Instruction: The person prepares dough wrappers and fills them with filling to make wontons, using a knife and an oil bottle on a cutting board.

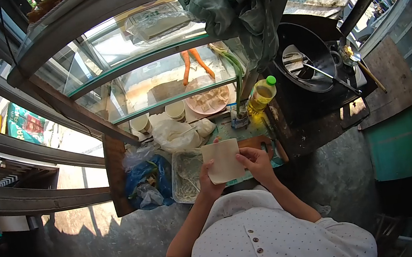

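Note:
Both of my hands hold a pale, square stack of wrappers (222, 161), apparently thin dough sheets, in front of my chest. My left hand (208, 181) grips its left edge, and my right hand (256, 162) pinches its right edge between thumb and fingers. Just left of the stack is a clear plastic container (185, 175) with pale shredded bits in it. Partly hidden behind my right hand lies a brown board (256, 143). Farther back, a pink plate (209, 112) carries several folded pale dumplings (210, 98).
A glass display case (154, 77) holds carrots (197, 64) and green onions (229, 59). Paper cups (175, 112) and a white plastic bag (177, 135) stand before it. A yellow oil bottle (261, 96) is nearby; a black wok (311, 75) with utensils sits right. A blue bag (144, 185) lies left.

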{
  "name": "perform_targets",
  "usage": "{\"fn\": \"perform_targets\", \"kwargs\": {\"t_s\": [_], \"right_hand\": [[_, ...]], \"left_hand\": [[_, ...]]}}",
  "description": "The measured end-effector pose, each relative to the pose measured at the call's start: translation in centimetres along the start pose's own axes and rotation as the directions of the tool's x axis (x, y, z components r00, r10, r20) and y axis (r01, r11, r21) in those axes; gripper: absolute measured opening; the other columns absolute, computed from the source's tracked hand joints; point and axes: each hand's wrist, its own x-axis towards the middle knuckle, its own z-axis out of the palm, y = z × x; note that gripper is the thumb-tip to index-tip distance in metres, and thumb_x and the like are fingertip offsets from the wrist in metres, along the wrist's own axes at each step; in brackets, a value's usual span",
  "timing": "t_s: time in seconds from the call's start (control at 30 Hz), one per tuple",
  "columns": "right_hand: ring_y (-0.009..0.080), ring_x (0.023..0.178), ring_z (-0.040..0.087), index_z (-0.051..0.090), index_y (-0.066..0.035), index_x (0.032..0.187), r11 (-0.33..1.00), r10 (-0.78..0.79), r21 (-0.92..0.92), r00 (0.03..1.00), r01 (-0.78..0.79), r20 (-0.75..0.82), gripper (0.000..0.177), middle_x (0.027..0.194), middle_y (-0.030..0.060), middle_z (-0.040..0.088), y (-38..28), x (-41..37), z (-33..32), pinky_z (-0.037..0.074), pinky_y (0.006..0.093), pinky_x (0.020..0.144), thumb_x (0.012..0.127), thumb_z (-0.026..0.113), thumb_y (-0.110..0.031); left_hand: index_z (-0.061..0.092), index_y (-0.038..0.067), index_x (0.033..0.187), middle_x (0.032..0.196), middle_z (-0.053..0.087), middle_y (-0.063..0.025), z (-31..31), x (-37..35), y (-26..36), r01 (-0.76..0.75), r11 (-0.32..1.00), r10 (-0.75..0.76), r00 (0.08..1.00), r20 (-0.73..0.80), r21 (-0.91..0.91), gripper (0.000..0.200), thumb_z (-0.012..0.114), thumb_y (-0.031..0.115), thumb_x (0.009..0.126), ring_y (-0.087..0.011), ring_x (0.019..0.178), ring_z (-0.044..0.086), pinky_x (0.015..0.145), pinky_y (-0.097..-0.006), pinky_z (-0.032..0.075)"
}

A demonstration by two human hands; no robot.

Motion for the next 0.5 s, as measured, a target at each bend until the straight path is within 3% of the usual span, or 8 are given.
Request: {"fn": "perform_targets", "kwargs": {"t_s": [0.07,0.1,0.17,0.3,0.4,0.5], "right_hand": [[0.0064,0.064,0.058,0.065,0.001,0.098,1.000,-0.002,0.028,0.999,0.004,-0.055,0.023,0.074,0.0040,0.065,1.4,0.5,-1.4,0.046,0.0207,0.058,0.082,0.062,-0.014],[0.0064,0.065,0.058,0.065,0.001,0.097,0.997,-0.007,-0.076,0.997,0.000,-0.081,0.022,0.074,0.0036,0.065,2.1,0.8,-2.2,0.046,0.0204,0.058,0.081,0.063,-0.014],[0.0063,0.066,0.058,0.065,0.002,0.094,0.959,-0.019,-0.282,0.991,-0.020,-0.135,0.020,0.074,0.0028,0.064,4.1,1.4,-4.3,0.046,0.0199,0.057,0.081,0.063,-0.013],[0.0092,0.065,0.060,0.066,0.002,0.093,0.932,-0.121,-0.359,0.979,0.055,-0.165,0.021,0.073,0.0050,0.065,12.1,3.4,-7.2,0.047,0.0226,0.059,0.079,0.064,-0.014],[0.0172,0.071,0.064,0.065,-0.001,0.095,0.783,-0.047,-0.620,0.988,-0.055,-0.146,0.023,0.080,0.0096,0.067,16.4,4.2,-9.1,0.049,0.0287,0.065,0.077,0.065,-0.016],[0.0239,0.080,0.063,0.065,-0.003,0.096,0.710,-0.029,-0.686,0.966,-0.160,-0.255,0.023,0.089,0.0131,0.065,16.7,4.2,-9.6,0.049,0.0328,0.072,0.076,0.064,-0.015]], "left_hand": [[0.033,0.009,0.133,0.114,0.052,-0.0074,-4.0,1.8,-1.5,-0.031,0.956,0.066,0.991,-0.114,0.291,0.053,0.048,0.015,0.083,-0.0182,0.099,0.055,0.086,-0.0331,0.045],[0.034,0.007,0.131,0.113,0.053,-0.0074,-5.8,2.9,-2.3,-0.032,0.903,0.111,0.981,-0.160,0.428,0.050,0.048,0.013,0.083,-0.0178,0.098,0.055,0.086,-0.0323,0.045],[0.038,0.003,0.126,0.111,0.054,-0.0072,-6.5,4.3,-3.5,-0.001,0.861,0.110,0.977,-0.183,0.509,0.043,0.047,0.008,0.084,-0.0174,0.096,0.055,0.084,-0.0300,0.045],[0.046,-0.001,0.118,0.100,0.055,-0.0081,-12.1,8.6,-8.0,0.017,0.652,0.214,0.955,-0.206,0.758,0.038,0.051,0.008,0.082,-0.0191,0.086,0.056,0.079,-0.0289,0.044],[0.048,-0.004,0.115,0.091,0.051,-0.0110,-15.5,10.0,-9.1,0.221,0.126,0.204,0.948,-0.244,0.967,0.041,0.055,0.011,0.077,-0.0215,0.078,0.054,0.076,-0.0312,0.043],[0.047,-0.003,0.120,0.102,0.049,-0.0147,-14.8,9.3,-9.6,0.307,-0.040,0.334,0.901,-0.277,0.951,0.047,0.057,0.010,0.076,-0.0200,0.085,0.055,0.080,-0.0304,0.044]]}}
